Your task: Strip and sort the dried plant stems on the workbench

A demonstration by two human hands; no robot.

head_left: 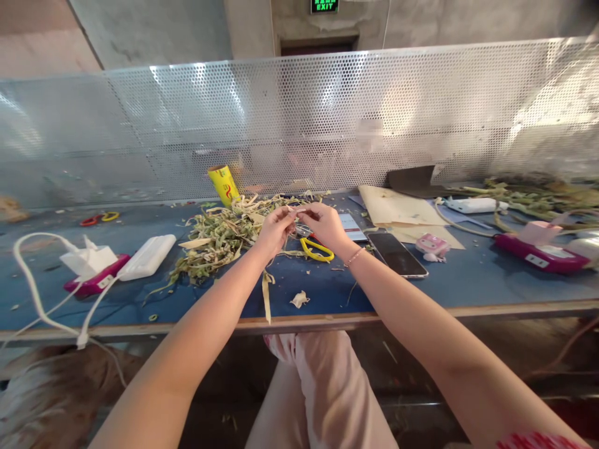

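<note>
My left hand (pixel 276 231) and my right hand (pixel 322 221) meet over the table, fingertips pinched together. Something small and pale sits between them, too small to name. Behind and left of the hands lies a heap of dried green and straw-coloured plant stalks and leaves (pixel 213 240). Scissors with yellow handles (pixel 317 249) rest just under my right hand, their blades partly hidden. A pale dry strip (pixel 266 296) reaches toward the table's front edge below my left hand. To its right lies a crumpled whitish scrap (pixel 300 299).
Right of my hands are a phone (pixel 397 254), a pink case (pixel 431 245) and tan paper (pixel 393 206). A yellow can (pixel 223 185) leans near the perforated metal screen (pixel 299 125). White power bank (pixel 147 257), cables and magenta power strip (pixel 87 285) occupy the left.
</note>
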